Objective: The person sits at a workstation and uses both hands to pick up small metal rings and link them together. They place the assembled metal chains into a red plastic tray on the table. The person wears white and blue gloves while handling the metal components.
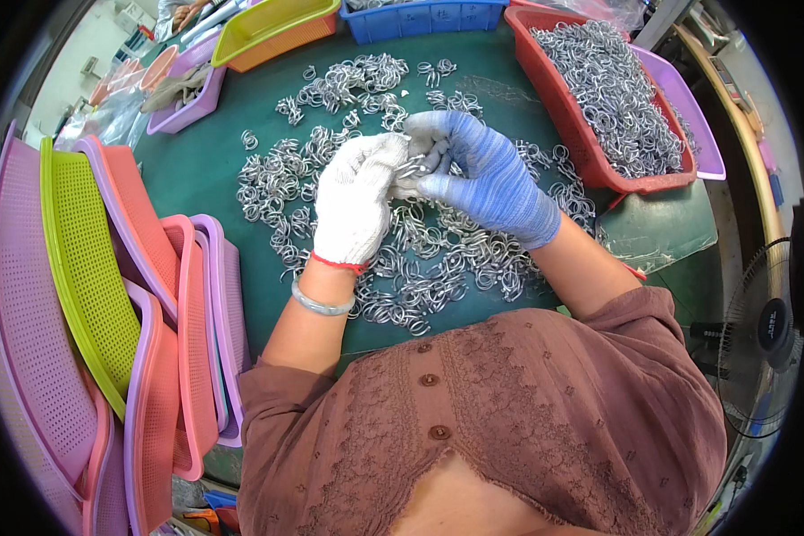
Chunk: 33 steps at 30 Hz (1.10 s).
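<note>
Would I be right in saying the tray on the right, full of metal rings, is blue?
Not quite: the tray on the right, full of metal rings, is red, as the head view shows. The blue one sits at the top of the table.

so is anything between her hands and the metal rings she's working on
Nothing visible. The left hand in a white glove and the right hand in a blue glove already pinch a few metal rings between their fingertips, above the loose pile on the green table.

Head cam looks steeply down, close over green table (205, 170) (fisheye, edges bend).
</note>
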### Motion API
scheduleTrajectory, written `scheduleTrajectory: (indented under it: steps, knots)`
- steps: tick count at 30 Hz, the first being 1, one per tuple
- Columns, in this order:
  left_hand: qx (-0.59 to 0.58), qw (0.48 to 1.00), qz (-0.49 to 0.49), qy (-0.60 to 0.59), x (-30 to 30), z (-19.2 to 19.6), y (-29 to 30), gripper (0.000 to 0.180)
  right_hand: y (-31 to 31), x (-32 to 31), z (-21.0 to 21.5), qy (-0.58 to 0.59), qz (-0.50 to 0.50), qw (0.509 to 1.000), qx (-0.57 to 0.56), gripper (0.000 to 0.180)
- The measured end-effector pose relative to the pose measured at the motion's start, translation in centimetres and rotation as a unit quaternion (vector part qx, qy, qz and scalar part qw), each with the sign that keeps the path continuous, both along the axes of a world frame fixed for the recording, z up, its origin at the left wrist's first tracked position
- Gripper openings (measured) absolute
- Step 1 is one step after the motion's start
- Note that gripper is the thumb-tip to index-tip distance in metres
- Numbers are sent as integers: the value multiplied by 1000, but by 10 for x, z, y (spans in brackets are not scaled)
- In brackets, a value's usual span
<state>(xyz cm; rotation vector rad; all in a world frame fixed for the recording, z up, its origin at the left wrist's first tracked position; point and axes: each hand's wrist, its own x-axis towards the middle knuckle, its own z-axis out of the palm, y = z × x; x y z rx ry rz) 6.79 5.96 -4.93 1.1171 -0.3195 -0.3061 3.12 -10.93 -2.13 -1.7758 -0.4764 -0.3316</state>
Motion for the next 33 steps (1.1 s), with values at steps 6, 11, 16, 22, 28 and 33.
scheduleTrajectory:
  steps: [6, 11, 16, 22, 28, 33]
  knots:
    - [-62, 998, -19, 18, 0, 4, -5, 23, 0, 0, -2, -107, -24, 993, -53, 59]
    - [-108, 991, -50, 65, 6, -12, -4, 23, 10, -2, -2, -140, -14, 987, -78, 65]
    - [12, 1000, -11, -16, 10, -24, -1, 22, 17, 1, -1, -160, 9, 980, -116, 68]
    - [-107, 984, -46, 137, 1, -7, 0, 16, 22, 0, -6, -147, -17, 983, -113, 75]
    - [-119, 982, -48, 140, 4, -5, -3, 21, 21, -3, -4, -80, 10, 995, -56, 71]
    - [-141, 981, -84, 105, 10, -3, 1, 23, 17, -2, -12, -69, 12, 998, 8, 68]
